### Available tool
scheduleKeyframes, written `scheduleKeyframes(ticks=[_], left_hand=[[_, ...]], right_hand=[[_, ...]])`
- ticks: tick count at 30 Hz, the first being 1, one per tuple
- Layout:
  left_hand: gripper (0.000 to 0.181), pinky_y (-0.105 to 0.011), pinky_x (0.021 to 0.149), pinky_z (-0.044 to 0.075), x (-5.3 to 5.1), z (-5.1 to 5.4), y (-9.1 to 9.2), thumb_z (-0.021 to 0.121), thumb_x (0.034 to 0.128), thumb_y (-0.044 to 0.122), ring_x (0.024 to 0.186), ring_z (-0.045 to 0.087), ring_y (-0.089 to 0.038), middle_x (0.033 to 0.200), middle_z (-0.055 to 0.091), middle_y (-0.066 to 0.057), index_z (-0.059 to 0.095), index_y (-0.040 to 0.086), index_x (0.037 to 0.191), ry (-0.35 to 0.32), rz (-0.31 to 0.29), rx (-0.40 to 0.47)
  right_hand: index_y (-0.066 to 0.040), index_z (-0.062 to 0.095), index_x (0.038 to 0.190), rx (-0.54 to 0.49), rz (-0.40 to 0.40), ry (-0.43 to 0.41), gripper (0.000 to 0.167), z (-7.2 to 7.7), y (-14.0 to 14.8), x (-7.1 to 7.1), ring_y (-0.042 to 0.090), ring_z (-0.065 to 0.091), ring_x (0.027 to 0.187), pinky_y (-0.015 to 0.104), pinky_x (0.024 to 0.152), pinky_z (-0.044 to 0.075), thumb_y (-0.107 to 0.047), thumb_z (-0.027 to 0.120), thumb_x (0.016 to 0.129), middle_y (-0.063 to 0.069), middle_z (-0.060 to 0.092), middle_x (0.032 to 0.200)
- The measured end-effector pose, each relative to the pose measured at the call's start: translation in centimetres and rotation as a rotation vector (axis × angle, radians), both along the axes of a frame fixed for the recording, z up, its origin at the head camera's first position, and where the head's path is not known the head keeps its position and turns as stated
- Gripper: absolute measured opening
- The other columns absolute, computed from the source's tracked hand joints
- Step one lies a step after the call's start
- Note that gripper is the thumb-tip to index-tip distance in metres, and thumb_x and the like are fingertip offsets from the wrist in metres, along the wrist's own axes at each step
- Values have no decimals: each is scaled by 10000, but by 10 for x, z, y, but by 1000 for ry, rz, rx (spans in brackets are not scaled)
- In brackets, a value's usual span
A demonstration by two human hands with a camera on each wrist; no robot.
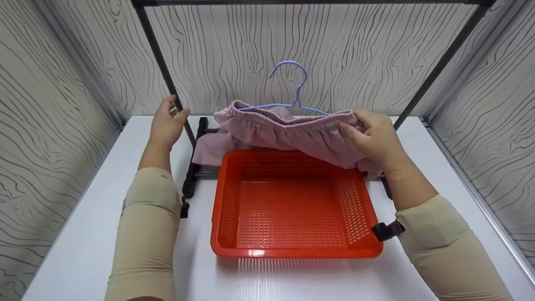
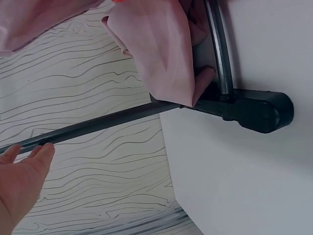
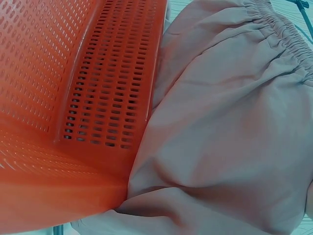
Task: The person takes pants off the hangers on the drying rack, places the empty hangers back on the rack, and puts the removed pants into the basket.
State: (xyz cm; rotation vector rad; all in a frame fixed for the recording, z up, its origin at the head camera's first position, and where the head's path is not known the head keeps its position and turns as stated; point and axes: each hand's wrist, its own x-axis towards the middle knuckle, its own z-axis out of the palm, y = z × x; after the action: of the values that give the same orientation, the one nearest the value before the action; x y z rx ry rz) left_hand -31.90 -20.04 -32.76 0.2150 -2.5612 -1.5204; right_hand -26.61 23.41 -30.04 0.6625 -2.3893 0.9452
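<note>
Pink elastic-waist pants [image 1: 288, 133] hang behind the basket, their gathered waistband opened wide. My right hand [image 1: 374, 133] pinches the right end of this waistband between thumb and fingers. A thin blue hanger [image 1: 297, 94] stands with its arms inside the waistband and its hook up. Beside the left post of a black rack is my left hand [image 1: 167, 123], fingers loosely spread and holding nothing; whether they touch the post is unclear. In the right wrist view the pants [image 3: 230, 122] fill the right side, and only a sliver of the hand shows.
A red perforated basket [image 1: 296, 252] stands on the white table [image 1: 196, 267] in front of the pants. The black rack's left post [image 1: 156, 50], right post [image 1: 443, 62] and top bar [image 1: 313, 2] frame the space. Wood-patterned walls [image 1: 234, 46] enclose the back and sides.
</note>
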Motion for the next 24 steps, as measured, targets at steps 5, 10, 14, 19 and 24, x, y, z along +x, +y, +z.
scheduleKeyframes(ticks=[5,10,14,19,24], left_hand=[[523,-357,1048,294,3,6,10,507,928,275,1318,317,-239,1431,345,-117,340,115,1397,41,-54,-49],[461,-355,1059,272,6,11,25,496,924,208,1314,319,-214,1408,389,-75,401,120,1366,87,-156,-125],[448,-387,1035,308,9,13,37,505,916,194,1297,344,-211,1402,399,-45,427,126,1352,102,-251,-159],[463,-404,1030,311,12,18,51,579,889,231,1288,349,-191,1386,418,-41,466,144,1329,127,-360,-159],[497,-371,1047,290,13,22,64,639,855,257,1263,373,-166,1328,471,-30,483,149,1314,155,-440,-219]], right_hand=[[-63,629,861,1,5,-10,95,0,1,0,114,490,644,188,575,370,-147,646,820,46,638,754],[-64,634,862,7,5,1,90,1,0,0,114,501,657,192,591,376,-136,651,811,46,643,762],[-55,638,868,18,3,1,106,2,0,0,133,521,681,208,615,384,-142,647,808,58,649,775],[-64,638,868,11,-3,-21,107,3,0,1,136,522,683,207,612,387,-154,648,812,53,646,777],[-69,641,860,3,3,-12,98,4,1,1,124,515,670,195,600,384,-151,654,807,51,643,768]])
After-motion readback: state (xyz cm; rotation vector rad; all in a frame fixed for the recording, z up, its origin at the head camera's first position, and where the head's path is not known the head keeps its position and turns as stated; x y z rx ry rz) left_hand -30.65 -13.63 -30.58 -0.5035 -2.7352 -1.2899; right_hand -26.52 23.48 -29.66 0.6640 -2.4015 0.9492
